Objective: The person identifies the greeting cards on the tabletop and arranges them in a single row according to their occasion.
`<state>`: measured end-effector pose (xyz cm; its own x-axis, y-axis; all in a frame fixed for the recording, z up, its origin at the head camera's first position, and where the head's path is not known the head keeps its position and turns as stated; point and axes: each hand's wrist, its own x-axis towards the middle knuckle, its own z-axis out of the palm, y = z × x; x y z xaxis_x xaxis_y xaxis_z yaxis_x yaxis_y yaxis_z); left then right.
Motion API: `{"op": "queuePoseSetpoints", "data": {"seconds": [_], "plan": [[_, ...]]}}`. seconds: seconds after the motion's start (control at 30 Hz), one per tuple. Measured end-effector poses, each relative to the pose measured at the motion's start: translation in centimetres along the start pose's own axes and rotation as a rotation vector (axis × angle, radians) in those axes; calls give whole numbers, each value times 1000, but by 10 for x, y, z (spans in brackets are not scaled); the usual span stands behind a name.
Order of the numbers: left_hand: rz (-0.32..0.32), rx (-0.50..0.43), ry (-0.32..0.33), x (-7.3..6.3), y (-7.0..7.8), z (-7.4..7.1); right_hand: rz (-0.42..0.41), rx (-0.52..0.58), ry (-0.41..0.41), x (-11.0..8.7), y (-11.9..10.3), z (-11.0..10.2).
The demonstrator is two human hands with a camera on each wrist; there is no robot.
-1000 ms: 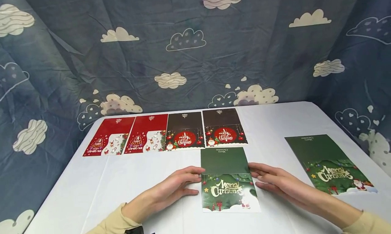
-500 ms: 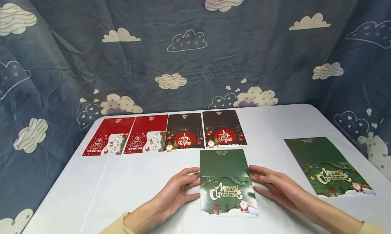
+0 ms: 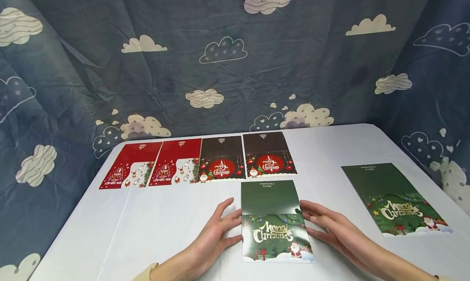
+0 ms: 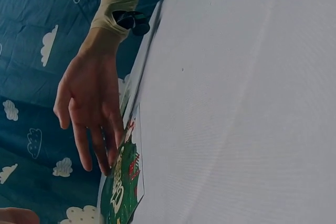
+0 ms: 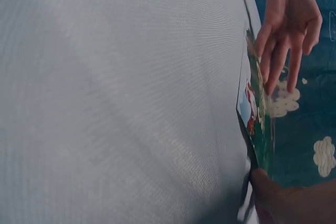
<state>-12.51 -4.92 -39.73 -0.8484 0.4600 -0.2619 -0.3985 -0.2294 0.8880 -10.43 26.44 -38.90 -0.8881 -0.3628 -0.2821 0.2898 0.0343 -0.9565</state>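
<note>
An unfolded green Merry Christmas card (image 3: 271, 197) lies flat on the white table in front of me. My left hand (image 3: 211, 240) has its fingertips at the card's left edge, with the index finger lifted and spread. On the opposite side, my right hand (image 3: 332, 228) rests its fingertips against the right edge. Fingers on both hands are fairly straight. In the left wrist view the right hand (image 4: 92, 95) appears across the card (image 4: 123, 182); in the right wrist view the left hand (image 5: 289, 24) is on the far side.
Along the back lie two red cards (image 3: 130, 164) (image 3: 176, 162) and two dark brown cards (image 3: 222, 158) (image 3: 269, 154) in a row. Another green Merry Christmas card (image 3: 394, 199) lies at the right. A cloud-patterned curtain (image 3: 176, 81) hangs behind the white table (image 3: 158, 224).
The green card between my hands has straightened slightly and stays in nearly the same place. My left index finger has lifted away from its edge. The other cards have not moved.
</note>
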Motion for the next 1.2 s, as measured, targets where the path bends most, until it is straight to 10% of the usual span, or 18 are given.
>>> {"op": "queuePoseSetpoints", "data": {"seconds": [1.2], "plan": [[133,61,-36,36,14,27,-233,-251,133,-2,-18,-24]]}}
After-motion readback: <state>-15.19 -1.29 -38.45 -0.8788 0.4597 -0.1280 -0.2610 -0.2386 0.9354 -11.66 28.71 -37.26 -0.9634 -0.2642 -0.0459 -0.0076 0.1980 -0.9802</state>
